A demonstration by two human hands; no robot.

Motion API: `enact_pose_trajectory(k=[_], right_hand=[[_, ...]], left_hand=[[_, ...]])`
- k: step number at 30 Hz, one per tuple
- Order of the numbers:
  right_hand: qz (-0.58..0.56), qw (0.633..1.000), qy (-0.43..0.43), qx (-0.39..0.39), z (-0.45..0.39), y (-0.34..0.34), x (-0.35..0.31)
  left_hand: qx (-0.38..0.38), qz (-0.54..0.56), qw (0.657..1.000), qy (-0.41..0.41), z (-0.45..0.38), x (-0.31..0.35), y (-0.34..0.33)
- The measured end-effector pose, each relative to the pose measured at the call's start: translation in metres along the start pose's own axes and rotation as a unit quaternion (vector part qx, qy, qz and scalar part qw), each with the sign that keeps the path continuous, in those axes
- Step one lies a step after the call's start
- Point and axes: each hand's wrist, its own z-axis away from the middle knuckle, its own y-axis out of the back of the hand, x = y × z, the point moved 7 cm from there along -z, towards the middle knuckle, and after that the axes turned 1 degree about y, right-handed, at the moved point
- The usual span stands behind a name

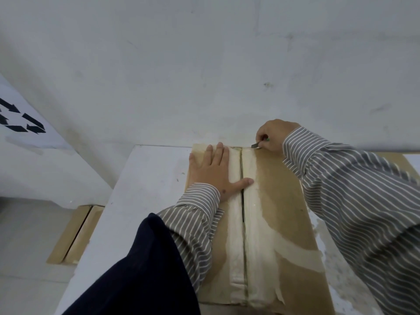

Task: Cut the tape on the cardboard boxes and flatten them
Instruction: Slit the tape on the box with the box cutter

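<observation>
Behind right hand point(273, 135), cutter point(256, 145) half-hidden

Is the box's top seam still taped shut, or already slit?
Slit, at least partly: a dark gap runs down the tape between the box flaps. Near the front edge it narrows, so I cannot tell there.

Soft even indoor light, faint shadows, no glare, wide-angle bending at the edges, slightly soft detail throughout
</observation>
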Motion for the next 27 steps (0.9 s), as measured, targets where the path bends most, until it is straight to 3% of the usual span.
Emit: enact_pose_trajectory(k=[4, 7, 10, 14, 17, 22, 27], right_hand=[[-0.020, 0.999, -0.018, 0.033, 0.011, -0.001, 0.011], [-0.081, 0.992, -0.086, 0.053, 0.026, -0.009, 0.046], [-0.204, 0.956, -0.188, 0.090, 0.061, -0.038, 0.095], [-0.289, 0.914, -0.285, 0.024, 0.126, -0.128, 0.127], [-0.336, 0.867, -0.368, 0.006, 0.177, -0.186, 0.127], [-0.294, 0.883, -0.365, -0.001, 0.215, -0.228, 0.106], [-0.331, 0.854, -0.397, 0.065, 0.228, -0.216, 0.098]], left_hand=[[-0.003, 0.001, 1.000, -0.002, 0.001, 0.001, 0.001], [-0.013, 0.001, 1.000, -0.004, 0.001, -0.001, 0.003], [-0.007, 0.016, 1.000, -0.008, 0.005, -0.003, 0.007], [0.032, 0.055, 0.997, -0.034, 0.026, 0.002, 0.009], [0.021, 0.052, 0.997, -0.044, 0.044, 0.004, 0.003], [-0.017, 0.025, 0.998, -0.051, 0.080, 0.006, -0.011], [-0.046, 0.026, 0.997, -0.056, 0.116, 0.008, -0.018]])
